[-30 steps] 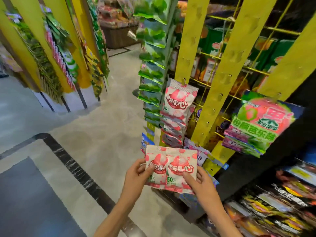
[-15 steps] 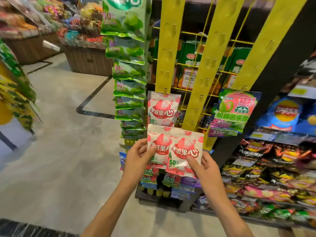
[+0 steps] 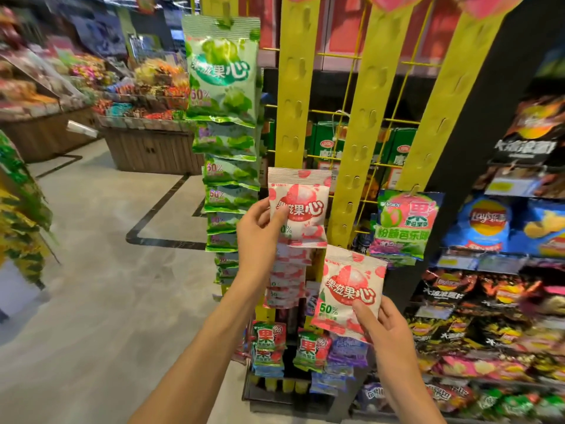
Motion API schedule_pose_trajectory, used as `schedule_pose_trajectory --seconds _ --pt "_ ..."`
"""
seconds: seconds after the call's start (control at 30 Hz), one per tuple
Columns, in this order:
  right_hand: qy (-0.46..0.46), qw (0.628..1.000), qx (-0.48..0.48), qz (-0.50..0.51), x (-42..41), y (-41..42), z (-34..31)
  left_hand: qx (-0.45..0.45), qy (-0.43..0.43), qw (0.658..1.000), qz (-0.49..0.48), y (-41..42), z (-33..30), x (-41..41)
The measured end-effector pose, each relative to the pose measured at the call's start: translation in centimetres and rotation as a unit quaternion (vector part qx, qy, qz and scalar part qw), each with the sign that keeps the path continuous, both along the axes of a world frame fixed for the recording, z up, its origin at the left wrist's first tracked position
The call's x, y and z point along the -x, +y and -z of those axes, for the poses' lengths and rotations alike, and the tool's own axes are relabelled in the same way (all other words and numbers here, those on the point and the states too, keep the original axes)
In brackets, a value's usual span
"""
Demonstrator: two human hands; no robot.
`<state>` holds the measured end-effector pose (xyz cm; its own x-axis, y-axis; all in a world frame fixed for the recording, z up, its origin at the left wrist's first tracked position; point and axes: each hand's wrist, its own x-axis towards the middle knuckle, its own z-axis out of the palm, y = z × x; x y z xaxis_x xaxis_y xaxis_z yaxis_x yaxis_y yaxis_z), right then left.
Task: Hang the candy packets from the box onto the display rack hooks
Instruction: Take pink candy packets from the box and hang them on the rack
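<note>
My left hand (image 3: pixel 260 231) grips a pink-and-white candy packet (image 3: pixel 301 206) by its left edge and holds it up against the left yellow hanging strip (image 3: pixel 293 96). Whether its top sits on a hook I cannot tell. Below it, several matching pink packets (image 3: pixel 286 286) hang on the same strip. My right hand (image 3: pixel 382 325) holds a second pink packet (image 3: pixel 348 292) by its lower right corner, lower down and to the right, apart from the strips. The box is not in view.
Two more yellow strips (image 3: pixel 367 96) rise to the right, mostly bare, one carrying a green-and-pink packet (image 3: pixel 403 224). A column of green packets (image 3: pixel 226 117) hangs to the left. Chip shelves (image 3: pixel 489 228) fill the right. Wooden bins (image 3: pixel 153 148) stand beyond the tiled floor.
The two packets were held together in front of me; now my left hand has lifted one up to the left strip, while my right hand keeps the other lower. My view has tilted upward.
</note>
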<state>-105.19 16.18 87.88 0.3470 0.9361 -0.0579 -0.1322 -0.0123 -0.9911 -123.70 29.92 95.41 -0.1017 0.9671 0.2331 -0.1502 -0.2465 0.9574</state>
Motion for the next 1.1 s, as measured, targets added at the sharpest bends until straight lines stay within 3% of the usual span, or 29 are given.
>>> schedule_pose_trajectory --seconds 0.2,0.67,0.83,1.1 --pt "0.007 1.0 0.013 -0.005 -0.1 0.0 0.0 0.004 -0.019 0.999 -0.038 1.4 -0.8 -1.1" --pt "-0.012 1.0 0.012 -0.025 0.4 0.1 -0.1 -0.015 0.065 0.993 -0.098 -1.1 4.6 -0.1" --pt "-0.045 0.998 -0.006 -0.04 0.7 1.2 -0.7 -0.056 0.16 0.975 -0.141 -3.3 6.8 1.0" --pt "-0.075 0.994 -0.057 -0.051 2.5 3.8 -2.4 -0.101 0.196 0.975 0.036 -6.3 5.6 1.1"
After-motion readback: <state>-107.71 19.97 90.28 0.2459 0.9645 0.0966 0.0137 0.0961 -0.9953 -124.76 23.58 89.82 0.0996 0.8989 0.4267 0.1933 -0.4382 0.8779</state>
